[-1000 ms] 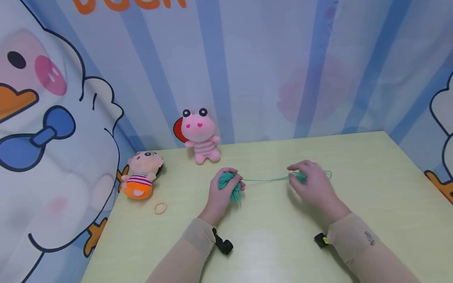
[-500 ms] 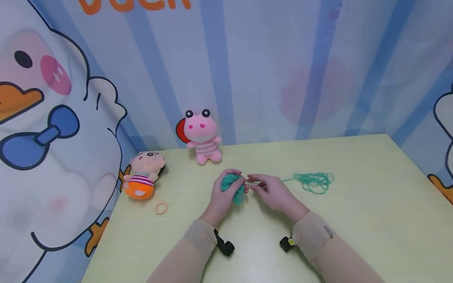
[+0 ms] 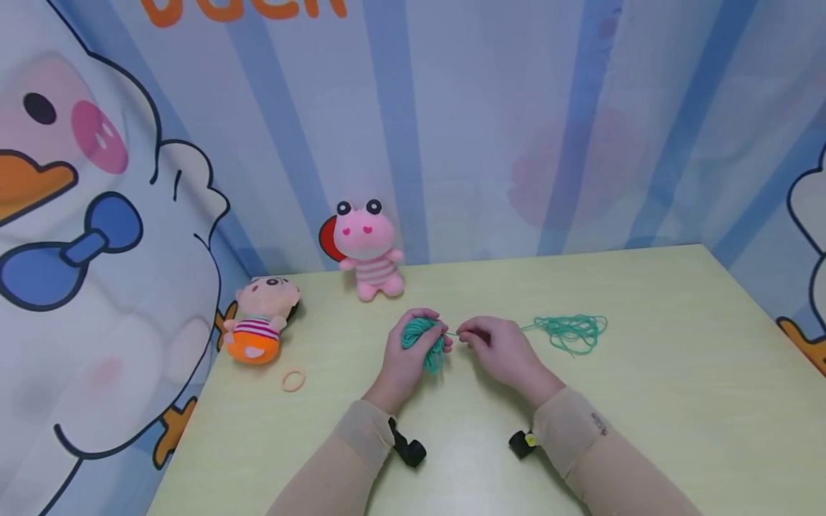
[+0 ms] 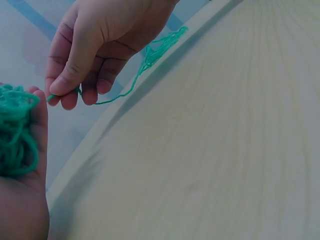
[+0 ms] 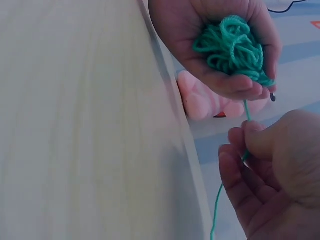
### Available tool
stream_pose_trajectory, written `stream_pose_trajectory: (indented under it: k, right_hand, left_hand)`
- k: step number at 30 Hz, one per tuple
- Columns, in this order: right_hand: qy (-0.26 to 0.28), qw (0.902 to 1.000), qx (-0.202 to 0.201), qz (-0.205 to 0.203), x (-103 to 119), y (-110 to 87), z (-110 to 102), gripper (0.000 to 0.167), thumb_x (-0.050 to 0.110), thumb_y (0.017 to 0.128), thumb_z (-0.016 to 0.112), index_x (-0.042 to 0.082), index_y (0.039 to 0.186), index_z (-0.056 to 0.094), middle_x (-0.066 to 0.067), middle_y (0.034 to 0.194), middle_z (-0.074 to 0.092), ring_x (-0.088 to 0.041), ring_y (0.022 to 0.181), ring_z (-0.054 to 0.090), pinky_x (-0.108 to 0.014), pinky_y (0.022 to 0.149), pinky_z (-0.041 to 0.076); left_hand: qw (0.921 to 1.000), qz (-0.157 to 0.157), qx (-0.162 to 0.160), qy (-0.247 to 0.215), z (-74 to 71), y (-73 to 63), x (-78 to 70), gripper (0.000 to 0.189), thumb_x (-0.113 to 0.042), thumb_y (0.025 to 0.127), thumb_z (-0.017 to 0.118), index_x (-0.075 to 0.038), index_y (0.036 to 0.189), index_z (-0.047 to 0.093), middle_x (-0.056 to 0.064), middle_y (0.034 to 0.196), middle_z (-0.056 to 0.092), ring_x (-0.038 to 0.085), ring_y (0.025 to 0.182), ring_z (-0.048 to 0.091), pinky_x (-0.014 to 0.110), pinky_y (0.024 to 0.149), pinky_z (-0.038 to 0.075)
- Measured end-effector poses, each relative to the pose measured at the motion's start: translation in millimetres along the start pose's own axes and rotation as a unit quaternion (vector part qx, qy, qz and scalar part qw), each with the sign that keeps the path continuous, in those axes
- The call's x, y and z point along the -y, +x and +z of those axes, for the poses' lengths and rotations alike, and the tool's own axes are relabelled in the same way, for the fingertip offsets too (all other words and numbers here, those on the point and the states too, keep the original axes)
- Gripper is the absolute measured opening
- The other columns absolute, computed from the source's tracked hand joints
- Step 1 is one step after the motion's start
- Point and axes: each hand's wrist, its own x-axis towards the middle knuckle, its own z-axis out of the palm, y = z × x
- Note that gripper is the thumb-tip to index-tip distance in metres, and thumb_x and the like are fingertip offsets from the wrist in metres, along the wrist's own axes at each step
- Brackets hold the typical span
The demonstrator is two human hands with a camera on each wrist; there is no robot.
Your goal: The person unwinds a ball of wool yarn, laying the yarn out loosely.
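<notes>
A bundle of green yarn (image 3: 422, 337) sits in my left hand (image 3: 401, 362), with the thumb laid over it in the head view. From the right wrist view the yarn bundle (image 5: 235, 47) shows as loose loops cupped in the palm. My right hand (image 3: 506, 355) pinches the strand between thumb and forefinger, just right of the bundle. In the left wrist view the right hand (image 4: 97, 45) has the strand running out below its fingers. That strand leads to a loose tangle of yarn (image 3: 573, 332) lying on the table to the right.
On the left of the table (image 3: 645, 401) lie a doll in orange shorts (image 3: 254, 344) and a small peach-coloured ring (image 3: 293, 380). A pink plush toy (image 3: 368, 247) sits at the back edge, against a blue striped backdrop (image 3: 477, 129).
My right hand has come left from the loose yarn to beside the bundle, then drawn slightly away, pinching the strand. The tangle now lies uncovered. My left hand stays nearly still.
</notes>
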Motion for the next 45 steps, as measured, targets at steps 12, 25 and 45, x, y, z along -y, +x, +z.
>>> stream_pose_trajectory:
  k: [12, 25, 45]
  right_hand:
    - [0.045, 0.9954, -0.065, 0.055, -7, -8.9, -33, 0.016, 0.016, 0.114, 0.061, 0.008, 0.122, 0.073, -0.016, 0.111, 0.078, -0.022, 0.087, 0.066, -0.025, 0.076, 0.057]
    - [0.045, 0.9897, -0.119, 0.065, -24, -24.5, -64, 0.019, 0.018, 0.116, 0.057, 0.006, 0.123, 0.070, -0.018, 0.115, 0.077, -0.019, 0.088, 0.065, -0.016, 0.072, 0.054]
    - [-0.041, 0.9723, -0.186, 0.136, -65, -46.6, -115, 0.031, 0.027, 0.117, 0.052, 0.005, 0.129, 0.070, -0.017, 0.120, 0.078, -0.020, 0.097, 0.059, -0.016, 0.070, 0.046]
  left_hand:
    - [0.9997, -0.013, -0.015, -0.010, 0.6, 2.8, 4.4, 0.027, -0.003, 0.109, 0.065, 0.009, 0.132, 0.057, 0.033, 0.128, 0.075, 0.017, 0.097, 0.082, 0.037, 0.091, 0.070]
    - [0.9951, -0.034, -0.041, 0.084, -2.3, 2.1, 2.1, 0.038, -0.019, 0.108, 0.072, 0.000, 0.139, 0.063, 0.009, 0.090, 0.074, 0.015, 0.079, 0.072, 0.024, 0.075, 0.063]
    - [0.9907, -0.041, -0.085, 0.099, -1.3, 4.5, 4.7, 0.039, -0.018, 0.104, 0.078, -0.002, 0.137, 0.066, 0.014, 0.102, 0.076, 0.014, 0.083, 0.073, 0.024, 0.078, 0.063]
